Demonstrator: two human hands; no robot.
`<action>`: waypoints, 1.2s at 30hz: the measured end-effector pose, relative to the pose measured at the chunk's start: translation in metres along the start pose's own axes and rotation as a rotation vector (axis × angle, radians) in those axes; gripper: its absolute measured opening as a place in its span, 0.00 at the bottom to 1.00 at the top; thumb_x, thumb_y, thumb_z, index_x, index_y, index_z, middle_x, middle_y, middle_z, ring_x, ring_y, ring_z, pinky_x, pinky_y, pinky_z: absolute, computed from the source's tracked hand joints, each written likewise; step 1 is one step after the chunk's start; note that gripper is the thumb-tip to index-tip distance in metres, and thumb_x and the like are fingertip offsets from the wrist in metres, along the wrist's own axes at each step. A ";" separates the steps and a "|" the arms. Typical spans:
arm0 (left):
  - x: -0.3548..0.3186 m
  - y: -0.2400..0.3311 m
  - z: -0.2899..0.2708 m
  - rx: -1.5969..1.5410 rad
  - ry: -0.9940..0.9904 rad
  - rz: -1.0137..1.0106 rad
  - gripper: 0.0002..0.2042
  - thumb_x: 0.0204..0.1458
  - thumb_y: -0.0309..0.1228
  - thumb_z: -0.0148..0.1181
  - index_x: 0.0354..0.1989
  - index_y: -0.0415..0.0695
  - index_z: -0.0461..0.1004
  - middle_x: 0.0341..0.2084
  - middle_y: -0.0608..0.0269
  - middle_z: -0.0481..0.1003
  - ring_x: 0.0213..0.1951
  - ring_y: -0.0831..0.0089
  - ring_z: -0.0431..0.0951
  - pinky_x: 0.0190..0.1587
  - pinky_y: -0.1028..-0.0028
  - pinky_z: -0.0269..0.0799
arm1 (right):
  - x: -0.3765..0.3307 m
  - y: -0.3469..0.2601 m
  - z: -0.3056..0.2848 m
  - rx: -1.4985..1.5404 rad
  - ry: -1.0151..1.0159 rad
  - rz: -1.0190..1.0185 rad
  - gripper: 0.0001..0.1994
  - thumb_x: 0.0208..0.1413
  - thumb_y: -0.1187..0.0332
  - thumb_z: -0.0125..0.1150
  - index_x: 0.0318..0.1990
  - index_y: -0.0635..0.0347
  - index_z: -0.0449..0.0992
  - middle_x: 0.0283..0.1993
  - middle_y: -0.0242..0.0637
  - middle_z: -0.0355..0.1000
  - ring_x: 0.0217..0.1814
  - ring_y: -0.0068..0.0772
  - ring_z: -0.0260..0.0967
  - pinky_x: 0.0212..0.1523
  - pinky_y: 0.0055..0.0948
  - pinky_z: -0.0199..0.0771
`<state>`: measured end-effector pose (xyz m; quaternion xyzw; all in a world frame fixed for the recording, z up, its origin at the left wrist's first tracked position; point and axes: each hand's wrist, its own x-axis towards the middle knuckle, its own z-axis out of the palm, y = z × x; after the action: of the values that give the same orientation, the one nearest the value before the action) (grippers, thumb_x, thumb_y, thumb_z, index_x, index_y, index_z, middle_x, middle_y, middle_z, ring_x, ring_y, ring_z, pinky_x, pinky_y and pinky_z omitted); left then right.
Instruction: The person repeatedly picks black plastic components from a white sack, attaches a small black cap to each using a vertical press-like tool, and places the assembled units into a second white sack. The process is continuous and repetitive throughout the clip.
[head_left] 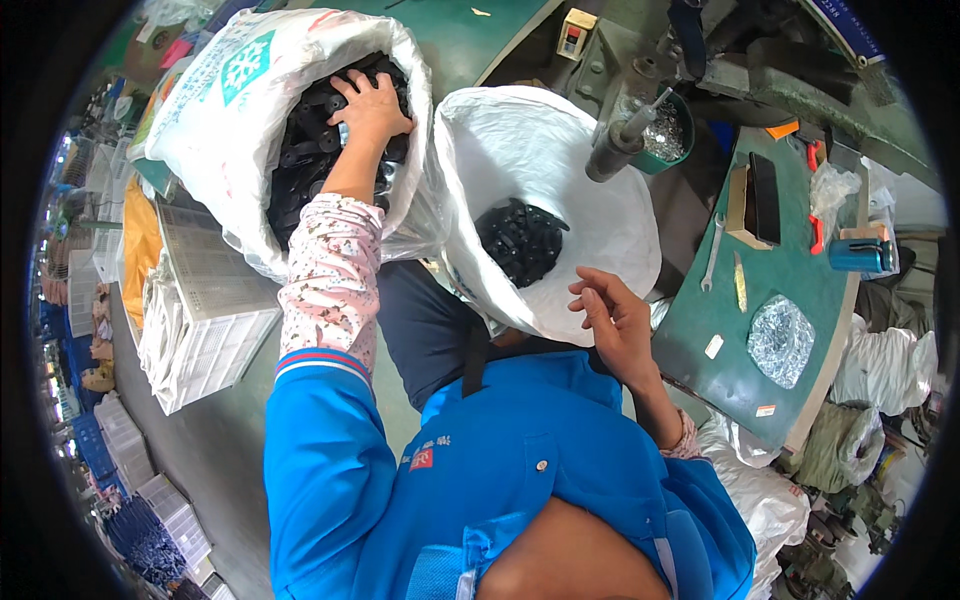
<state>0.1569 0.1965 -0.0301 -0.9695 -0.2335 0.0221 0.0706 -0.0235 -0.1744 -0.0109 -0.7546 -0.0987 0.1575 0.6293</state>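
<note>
My left hand (372,108) reaches into a large white plastic sack (205,125) at the upper left. Its fingers are spread over a heap of black plastic parts (312,130), and the fingertips rest among them. To the right stands a second white sack (610,235), its mouth wide and a smaller pile of similar black parts (520,240) at the bottom. Beside the near right rim of this sack hovers my right hand (618,325), fingers loosely bent and apart, with nothing visible in them.
A metal machine (625,130) overhangs the second sack, with a green cup of small metal pieces (668,135). On the green bench at right lie a wrench (713,252), a knife (740,282), a phone (764,200) and a clear plastic bag (781,342). White crates (215,300) stand left.
</note>
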 end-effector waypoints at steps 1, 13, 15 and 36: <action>0.001 0.000 0.004 -0.001 0.019 0.011 0.41 0.35 0.45 0.70 0.60 0.47 0.59 0.65 0.39 0.45 0.66 0.33 0.39 0.45 0.28 0.61 | 0.001 0.000 0.000 0.000 0.006 -0.007 0.14 0.61 0.72 0.52 0.53 0.64 0.71 0.41 0.39 0.76 0.37 0.22 0.74 0.31 0.20 0.73; -0.016 -0.008 0.021 0.017 0.096 0.089 0.29 0.38 0.30 0.65 0.54 0.54 0.64 0.66 0.47 0.49 0.67 0.39 0.43 0.47 0.32 0.62 | -0.003 0.002 0.003 0.001 0.034 -0.046 0.12 0.61 0.73 0.52 0.50 0.64 0.73 0.39 0.38 0.77 0.37 0.22 0.74 0.31 0.19 0.73; -0.018 -0.006 0.031 0.021 0.173 0.099 0.27 0.39 0.29 0.64 0.52 0.54 0.66 0.65 0.49 0.51 0.67 0.41 0.46 0.46 0.33 0.63 | -0.005 -0.001 0.005 -0.014 0.038 -0.057 0.12 0.60 0.73 0.52 0.50 0.64 0.74 0.39 0.39 0.77 0.37 0.22 0.75 0.32 0.19 0.73; -0.047 -0.085 -0.021 -0.178 0.275 0.143 0.20 0.46 0.26 0.57 0.51 0.52 0.68 0.49 0.45 0.69 0.47 0.43 0.72 0.45 0.53 0.73 | -0.012 0.006 0.000 -0.041 0.080 -0.121 0.11 0.60 0.75 0.52 0.49 0.66 0.74 0.38 0.41 0.76 0.36 0.25 0.75 0.35 0.22 0.73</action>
<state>0.0783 0.2469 0.0038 -0.9800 -0.1530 -0.1265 0.0140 -0.0355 -0.1795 -0.0157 -0.7655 -0.1224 0.0869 0.6257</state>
